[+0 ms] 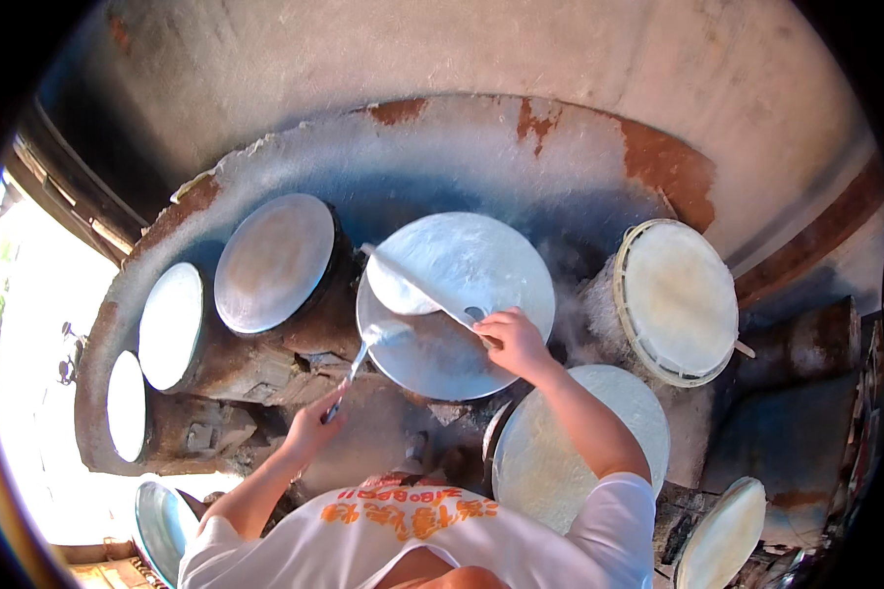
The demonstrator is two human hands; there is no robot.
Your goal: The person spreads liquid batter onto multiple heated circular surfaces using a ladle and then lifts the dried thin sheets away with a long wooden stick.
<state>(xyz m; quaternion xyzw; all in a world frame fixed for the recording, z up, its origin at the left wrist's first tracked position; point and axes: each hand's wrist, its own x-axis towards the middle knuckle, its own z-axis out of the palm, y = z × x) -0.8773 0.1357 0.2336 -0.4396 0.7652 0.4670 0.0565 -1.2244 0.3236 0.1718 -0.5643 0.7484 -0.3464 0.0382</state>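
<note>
In front of me a round griddle has white batter spread over its far part, while its near part shows bare grey metal. My right hand is closed on the near end of a long flat scraper with a hole near the grip. The blade lies slantwise across the griddle along the batter's edge. My left hand grips the handle of a ladle. Its batter-coated head is over the griddle's near left edge; whether it touches the metal I cannot tell.
Several more griddles stand along the curved wall, including a darker griddle at left. A rimmed round tray and a large white-covered disc are at right. A metal basin sits lower left. Haze hangs near the griddle.
</note>
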